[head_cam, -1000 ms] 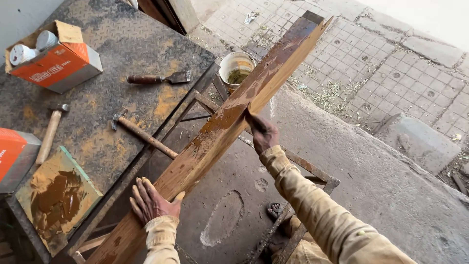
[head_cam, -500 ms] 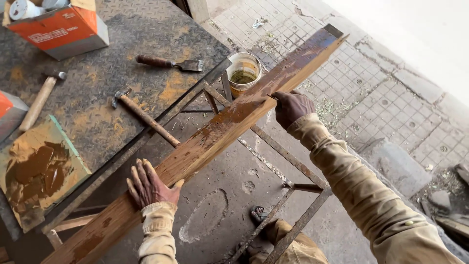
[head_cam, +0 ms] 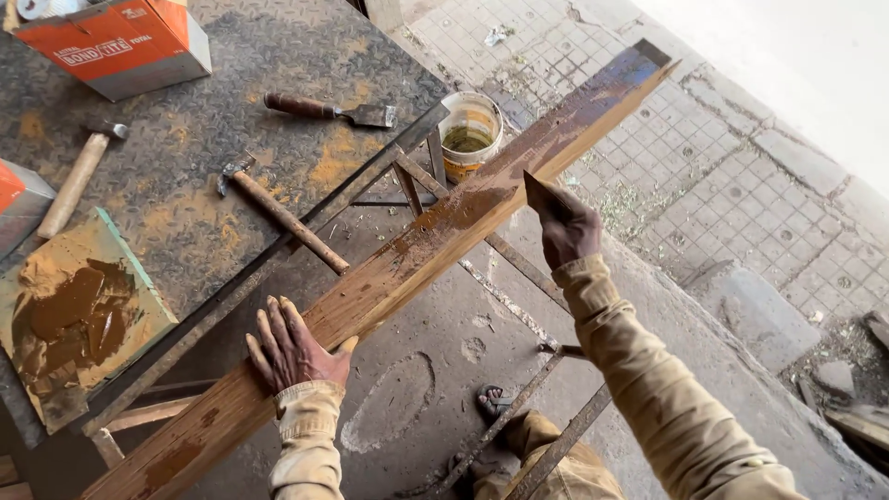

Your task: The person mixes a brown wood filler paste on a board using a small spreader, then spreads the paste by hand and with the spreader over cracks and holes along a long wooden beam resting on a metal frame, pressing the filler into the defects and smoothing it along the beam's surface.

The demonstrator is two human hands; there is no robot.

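We find the long wooden plank (head_cam: 389,278) lying diagonally off the counter (head_cam: 185,194) edge, its long axis running from low at our near left up to the far right. Our left hand (head_cam: 294,350) lies flat on its near end, fingers released; our right hand (head_cam: 567,231), farther along at mid-length, is clenched on a dark scraper blade (head_cam: 542,192) pressed to its smeared face.

Beyond the left hand's fingertips, a hammer (head_cam: 282,218) with a rusty handle lies on the checker-plate metal table (head_cam: 278,56), and farther off a wooden-handled chisel (head_cam: 329,110) rests flat. Far to the left of that hand sits a board (head_cam: 79,315) smeared with brown filler paste, a second hammer (head_cam: 79,171) above it, and an orange carton (head_cam: 120,42) at the far corner. Ahead and left of the right hand stands a small bucket (head_cam: 469,134) holding greenish liquid.
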